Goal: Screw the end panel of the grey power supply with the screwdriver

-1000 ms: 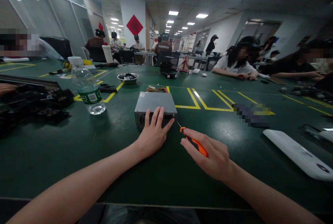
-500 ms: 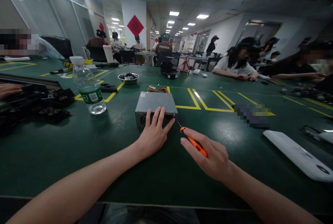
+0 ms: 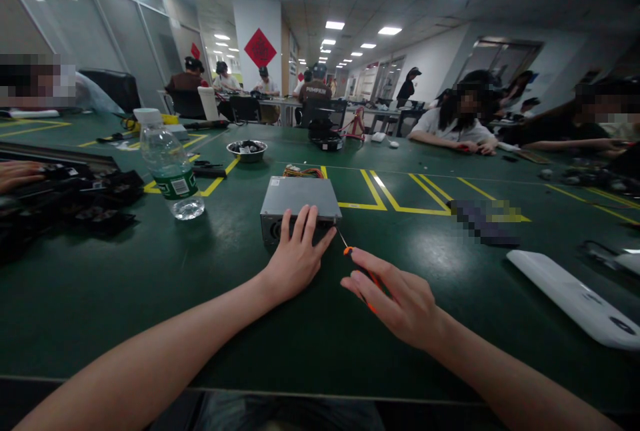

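A grey computer power supply [image 3: 300, 196] sits on the green table, its bundle of coloured cables [image 3: 304, 171] behind it. My left hand [image 3: 297, 254] lies with fingers spread over its top front edge and near face, partly covering the fan grille. In my right hand [image 3: 395, 294] is a screwdriver [image 3: 349, 251] with an orange and black handle, most of it hidden by the fingers. The thin shaft slants up and left to the right front corner of the power supply. Whether the tip sits in a screw is too small to tell.
A water bottle [image 3: 176, 177] stands left of the power supply, with a metal bowl [image 3: 247, 151] of small dark parts behind it. Black parts [image 3: 95, 194] are heaped at far left beside another person's hand [image 3: 20, 175]. A white casing [image 3: 573, 297] lies at right.
My right hand has shifted slightly left and its fingers have turned around the screwdriver handle, which is now more hidden. The left hand and the power supply stay put.
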Available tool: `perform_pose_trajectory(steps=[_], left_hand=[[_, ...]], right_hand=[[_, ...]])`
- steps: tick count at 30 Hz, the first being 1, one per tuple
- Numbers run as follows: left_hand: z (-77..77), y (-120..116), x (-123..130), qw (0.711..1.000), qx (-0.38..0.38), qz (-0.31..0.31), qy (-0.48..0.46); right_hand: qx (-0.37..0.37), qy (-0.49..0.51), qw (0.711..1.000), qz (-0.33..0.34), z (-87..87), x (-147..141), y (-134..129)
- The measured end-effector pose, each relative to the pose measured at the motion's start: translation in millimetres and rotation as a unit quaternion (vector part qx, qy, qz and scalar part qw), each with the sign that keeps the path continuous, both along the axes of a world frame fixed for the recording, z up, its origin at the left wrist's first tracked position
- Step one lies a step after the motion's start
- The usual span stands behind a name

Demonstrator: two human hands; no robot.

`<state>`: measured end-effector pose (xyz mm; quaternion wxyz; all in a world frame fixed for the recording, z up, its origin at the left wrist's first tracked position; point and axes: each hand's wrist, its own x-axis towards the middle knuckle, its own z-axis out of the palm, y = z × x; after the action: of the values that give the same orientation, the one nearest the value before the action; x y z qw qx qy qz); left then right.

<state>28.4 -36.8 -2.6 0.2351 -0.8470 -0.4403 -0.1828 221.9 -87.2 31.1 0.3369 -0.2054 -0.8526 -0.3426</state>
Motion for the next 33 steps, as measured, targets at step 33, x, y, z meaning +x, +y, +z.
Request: perform_pose_trajectory(steps=[33], left_hand=[[2.1,-2,1,1.000,0.010,0.003,0.004]], right_hand=[[-0.025,0.054,0.998,-0.026,-7.2,2,4]])
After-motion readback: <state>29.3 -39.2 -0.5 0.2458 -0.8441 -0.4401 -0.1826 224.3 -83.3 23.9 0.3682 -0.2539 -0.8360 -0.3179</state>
